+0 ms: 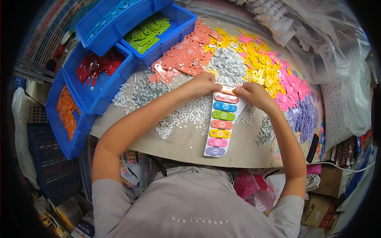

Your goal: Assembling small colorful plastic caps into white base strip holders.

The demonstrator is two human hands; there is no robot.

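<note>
A white tapered board with a row of coloured, numbered bars across it, looking like a toy xylophone (222,115), rests on the tabletop in front of me. Its bars run from orange at the far end to purple at the near end, each with a fastener at either side. My left hand (203,84) pinches the far left corner beside the orange bar (228,89). At the far right corner, my right hand (254,95) is closed with thumb and fingertips on the orange bar's end. Fingers partly hide that bar.
Loose bars lie in salmon (186,55), yellow (264,67), pink (291,85) and purple (304,119) heaps. Grey washers (228,63), white discs (186,115) and screws (147,93) are piled around. Blue bins (107,89) at left hold more bars. A plastic bag (343,99) stands at right.
</note>
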